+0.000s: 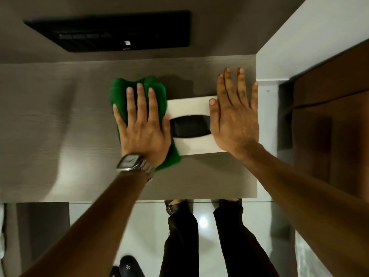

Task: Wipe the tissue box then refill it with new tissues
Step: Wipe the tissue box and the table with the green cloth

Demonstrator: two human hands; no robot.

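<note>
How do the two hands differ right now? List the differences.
The left hand presses flat on a green cloth at the tissue box's left end; the right hand lies bare over the box's right end. The left wrist wears a watch; the right wrist is bare. Both are flat, palm down, fingers extended.

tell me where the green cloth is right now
In the head view, the green cloth lies under the flat left hand, against the tissue box's left end on the counter.
</note>
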